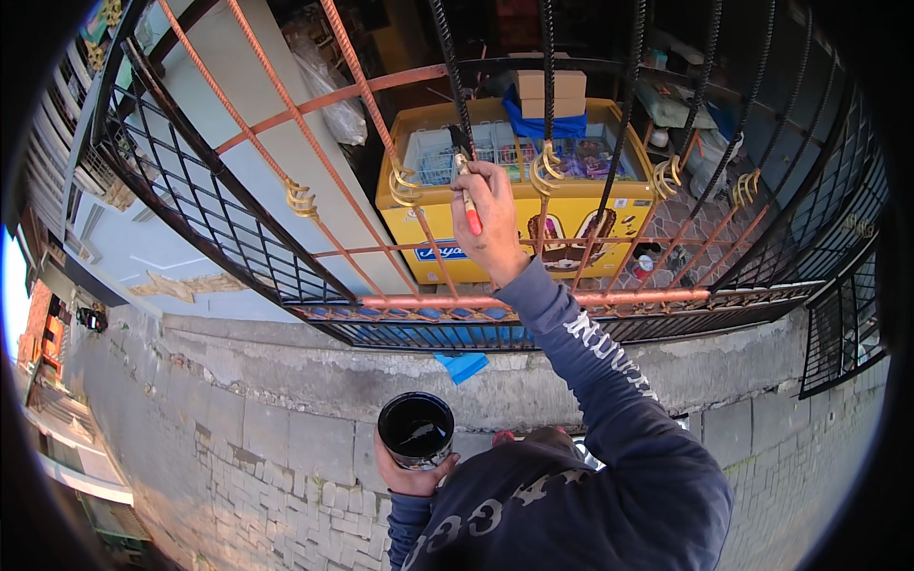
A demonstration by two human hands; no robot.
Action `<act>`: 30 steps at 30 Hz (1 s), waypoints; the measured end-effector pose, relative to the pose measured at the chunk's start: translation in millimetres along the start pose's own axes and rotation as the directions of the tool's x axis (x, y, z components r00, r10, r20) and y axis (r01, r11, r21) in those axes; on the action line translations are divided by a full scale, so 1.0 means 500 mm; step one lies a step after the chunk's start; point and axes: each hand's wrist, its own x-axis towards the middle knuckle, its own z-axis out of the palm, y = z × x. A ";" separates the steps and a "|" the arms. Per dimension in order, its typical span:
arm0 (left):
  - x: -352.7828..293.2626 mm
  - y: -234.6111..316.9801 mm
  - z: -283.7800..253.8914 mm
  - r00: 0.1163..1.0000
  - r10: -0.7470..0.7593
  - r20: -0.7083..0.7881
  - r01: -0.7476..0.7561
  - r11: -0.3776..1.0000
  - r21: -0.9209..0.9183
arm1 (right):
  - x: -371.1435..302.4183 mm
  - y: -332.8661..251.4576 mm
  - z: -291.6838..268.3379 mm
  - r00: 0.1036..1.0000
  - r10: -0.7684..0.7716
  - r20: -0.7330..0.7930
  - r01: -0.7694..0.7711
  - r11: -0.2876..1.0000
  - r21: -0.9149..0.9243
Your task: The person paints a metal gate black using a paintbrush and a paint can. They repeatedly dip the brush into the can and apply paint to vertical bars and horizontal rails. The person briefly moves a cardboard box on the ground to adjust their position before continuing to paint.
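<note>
Hands, two, bare. Right hand [495, 214]: raised at the grille, fingers closed around one paintbrush. Left hand [405, 476]: low, near the body, curled around the side of one paint can, thumb and fingers spread to its width.

Paintbrush [473, 219]: red handle end, pale middle, dark bristles; lies within the right hand, handle end down, bristles pointing up beyond the fingertips, against or just before a black-coated bar [444, 33]; exact contact cannot be told.

Paint can [422, 462]: round, open-topped, dark liquid inside; held upright or nearly so in the left hand, below and left of the right hand, well apart from the brush.

Grille [533, 302]: metal, bars partly reddish, partly black; gold-coloured collars [404, 187].

Freezer [633, 226]: yellow, behind the grille; cardboard boxes [552, 90] on top.

Blue piece [463, 367]: on the ground below the grille.
</note>
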 end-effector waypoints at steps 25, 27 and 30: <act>-0.006 -0.008 -0.008 1.000 0.007 -0.005 -0.007 0.999 -0.032 | 0.002 0.015 -0.039 0.942 0.231 -0.244 -0.207 0.971 0.118; -0.008 -0.011 -0.007 1.000 -0.003 0.002 0.003 0.999 -0.053 | 0.004 0.025 -0.043 0.942 0.256 -0.217 -0.238 0.966 0.104; -0.007 -0.018 -0.007 1.000 -0.002 0.005 0.002 0.998 -0.059 | 0.004 0.039 -0.052 0.912 0.403 -0.075 -0.384 0.904 0.187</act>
